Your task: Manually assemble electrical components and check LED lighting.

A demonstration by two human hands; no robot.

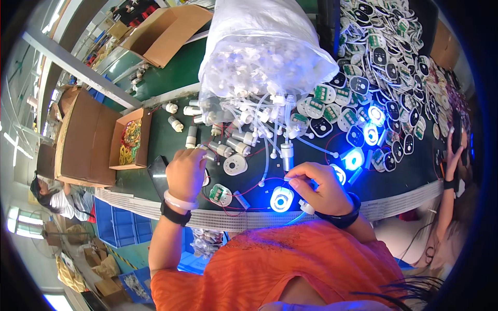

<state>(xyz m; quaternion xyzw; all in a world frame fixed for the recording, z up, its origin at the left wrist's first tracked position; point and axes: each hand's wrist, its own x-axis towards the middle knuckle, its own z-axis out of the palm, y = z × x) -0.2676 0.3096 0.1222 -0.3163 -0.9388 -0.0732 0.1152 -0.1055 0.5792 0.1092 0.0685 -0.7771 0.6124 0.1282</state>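
My left hand [185, 172] is closed, its fingers curled beside small grey motors with white ends [222, 149]; what they grip is hidden. My right hand [322, 187] pinches a thin red wire [255, 182] between thumb and fingertips. That wire runs left toward a white disc with a green circuit board [220, 195], and a small cylindrical battery [241, 200] lies beside it. Below my right fingertips a disc glows blue [281, 199]. A larger grey motor with a white cap [287, 154] lies just beyond them. Near my left hand is a white disc with holes [235, 165].
A plastic sack of white parts [264, 62] spills tubes and motors over the green table. Many discs [381, 57] are heaped at right, with several lit blue ones [371, 133] nearer. An open box of coloured wires [129, 116] stands left. Another person's hand [454, 153] is far right.
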